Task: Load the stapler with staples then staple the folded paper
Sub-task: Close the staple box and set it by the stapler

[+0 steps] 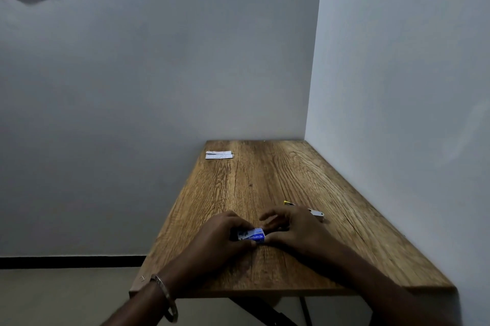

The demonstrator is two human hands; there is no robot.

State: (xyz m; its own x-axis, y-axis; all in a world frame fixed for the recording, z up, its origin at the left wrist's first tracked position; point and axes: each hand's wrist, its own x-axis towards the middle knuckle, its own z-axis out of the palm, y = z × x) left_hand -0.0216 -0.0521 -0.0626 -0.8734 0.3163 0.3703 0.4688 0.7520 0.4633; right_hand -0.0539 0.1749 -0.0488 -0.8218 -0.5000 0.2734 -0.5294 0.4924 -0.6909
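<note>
A small blue and white staple box (252, 235) lies near the middle of the wooden table (265, 179). My left hand (220, 233) grips its left end with curled fingers. My right hand (294, 230) holds its right end, thumb under the corner and fingers spread above. Just behind my right hand the stapler (315, 213) lies on the table, a yellow tip and a grey metal end showing, its middle hidden by my fingers. The folded paper (219, 155) lies flat at the far left corner of the table.
The table stands in a corner, with a wall along its right side and another behind its far end. Its left edge drops to the floor. A metal bangle (165, 296) circles my left wrist over the near table edge.
</note>
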